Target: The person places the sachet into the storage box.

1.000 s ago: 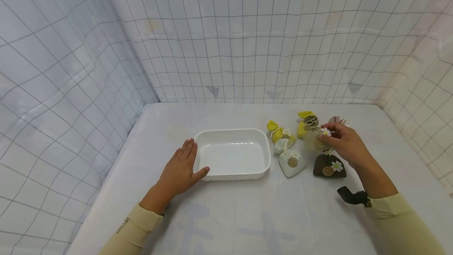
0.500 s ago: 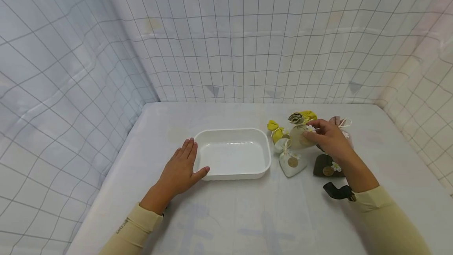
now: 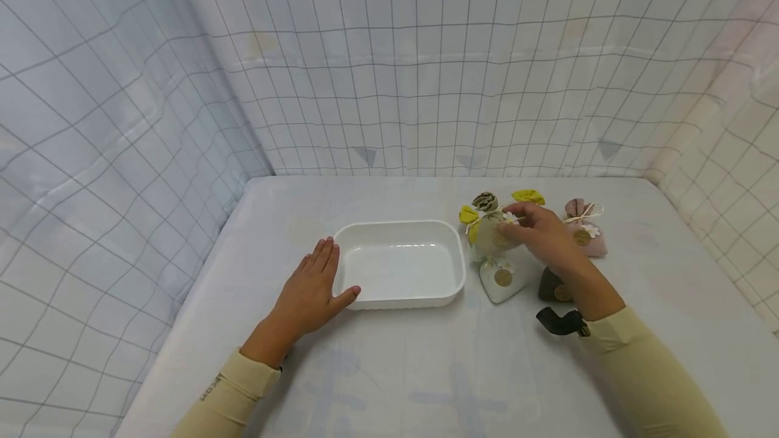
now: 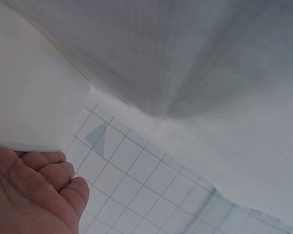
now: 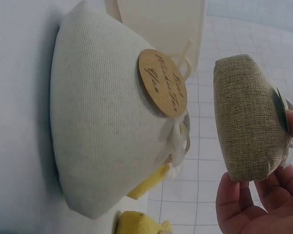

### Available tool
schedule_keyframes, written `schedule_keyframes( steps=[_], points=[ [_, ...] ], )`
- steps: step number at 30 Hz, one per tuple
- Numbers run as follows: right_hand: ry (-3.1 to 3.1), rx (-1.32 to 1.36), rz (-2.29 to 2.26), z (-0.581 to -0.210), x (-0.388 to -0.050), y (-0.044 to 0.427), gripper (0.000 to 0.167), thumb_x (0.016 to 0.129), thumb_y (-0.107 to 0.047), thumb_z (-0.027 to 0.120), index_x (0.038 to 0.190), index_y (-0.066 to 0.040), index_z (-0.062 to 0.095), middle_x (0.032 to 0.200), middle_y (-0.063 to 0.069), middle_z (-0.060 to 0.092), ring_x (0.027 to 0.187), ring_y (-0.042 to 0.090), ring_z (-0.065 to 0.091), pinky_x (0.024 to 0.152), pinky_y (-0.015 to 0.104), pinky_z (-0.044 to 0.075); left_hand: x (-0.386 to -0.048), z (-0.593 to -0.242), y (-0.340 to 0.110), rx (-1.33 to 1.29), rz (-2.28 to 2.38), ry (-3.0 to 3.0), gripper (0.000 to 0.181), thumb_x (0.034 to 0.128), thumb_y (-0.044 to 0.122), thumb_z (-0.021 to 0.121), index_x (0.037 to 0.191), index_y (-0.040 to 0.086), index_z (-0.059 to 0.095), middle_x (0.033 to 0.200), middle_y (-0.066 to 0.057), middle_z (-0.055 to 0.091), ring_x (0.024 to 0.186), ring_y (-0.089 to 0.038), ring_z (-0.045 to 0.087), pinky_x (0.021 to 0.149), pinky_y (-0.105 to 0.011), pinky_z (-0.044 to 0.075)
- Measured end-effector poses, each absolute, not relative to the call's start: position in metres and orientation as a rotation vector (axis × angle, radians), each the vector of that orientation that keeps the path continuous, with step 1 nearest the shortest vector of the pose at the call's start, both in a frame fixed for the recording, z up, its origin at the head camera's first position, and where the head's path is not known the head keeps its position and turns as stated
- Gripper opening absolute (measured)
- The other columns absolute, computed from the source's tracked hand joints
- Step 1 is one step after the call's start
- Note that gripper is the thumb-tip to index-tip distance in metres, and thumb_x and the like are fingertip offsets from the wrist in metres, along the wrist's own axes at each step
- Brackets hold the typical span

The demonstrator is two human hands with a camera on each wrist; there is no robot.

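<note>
Beige woven cloth covers the sachet [image 3: 488, 238] that the right hand [image 3: 541, 232] pinches, lifted, between thumb and fingers. Well apart, the left hand [image 3: 307, 293] rests straight-fingered against the white tray [image 3: 398, 303]. A white sachet [image 3: 502, 284] lies just nearer than the right hand, a pink sachet [image 3: 588, 240] to its right. Below its wrist, a dark sachet [image 3: 552, 287] seems brown, though partly hidden.

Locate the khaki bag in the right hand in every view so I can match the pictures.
Head: the khaki bag is right of centre, around mid-height or slightly lower, held by the right hand.
Left wrist: not in it.
Right wrist: right half, about mid-height.
Shared landmark: the gridded cloth, visible in all three.
</note>
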State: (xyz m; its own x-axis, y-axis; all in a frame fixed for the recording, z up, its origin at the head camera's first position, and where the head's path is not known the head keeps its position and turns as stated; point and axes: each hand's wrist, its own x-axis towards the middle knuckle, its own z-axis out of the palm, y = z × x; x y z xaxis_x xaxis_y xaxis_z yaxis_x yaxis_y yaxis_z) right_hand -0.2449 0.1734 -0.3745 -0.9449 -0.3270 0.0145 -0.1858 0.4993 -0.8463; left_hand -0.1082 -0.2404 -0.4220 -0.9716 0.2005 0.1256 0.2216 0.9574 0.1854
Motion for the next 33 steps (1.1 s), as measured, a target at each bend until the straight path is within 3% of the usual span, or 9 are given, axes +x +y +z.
schedule_keyframes(
  steps=[4,13,33],
  points=[
    [2.572,-0.442,-1.422,-0.376,-0.246,0.167,0.049,0.094,-0.04,0.068,0.132,-0.01,0.058,0.115,0.014,0.064,0.108,0.03,0.055,0.09,0.045,0.044,-0.108,-0.422,-0.24,-0.322,-0.299,-3.015,0.096,0.0969,0.064,0.045,0.153,-0.009,0.022,0.162,-0.023,0.015,0.15,-0.034,0.011,0.118,-0.053,0.019],
    [2.561,-0.453,-1.379,-0.373,-0.25,0.155,0.048,0.093,-0.041,0.07,0.131,-0.013,0.058,0.126,0.01,0.06,0.117,0.03,0.052,0.092,0.048,0.045,-0.109,-0.423,-0.241,-0.324,-0.3,-2.995,0.096,0.0964,0.064,0.046,0.153,-0.01,0.023,0.161,-0.023,0.016,0.15,-0.035,0.013,0.117,-0.054,0.02],
    [2.634,-0.615,-1.176,-0.359,-0.258,0.123,0.043,0.093,-0.041,0.069,0.127,-0.015,0.061,0.126,0.008,0.062,0.116,0.029,0.057,0.086,0.047,0.051,-0.108,-0.422,-0.239,-0.318,-0.295,-2.995,0.096,0.0963,0.064,0.048,0.153,-0.009,0.023,0.162,-0.023,0.015,0.15,-0.034,0.012,0.118,-0.052,0.019]
  ],
)
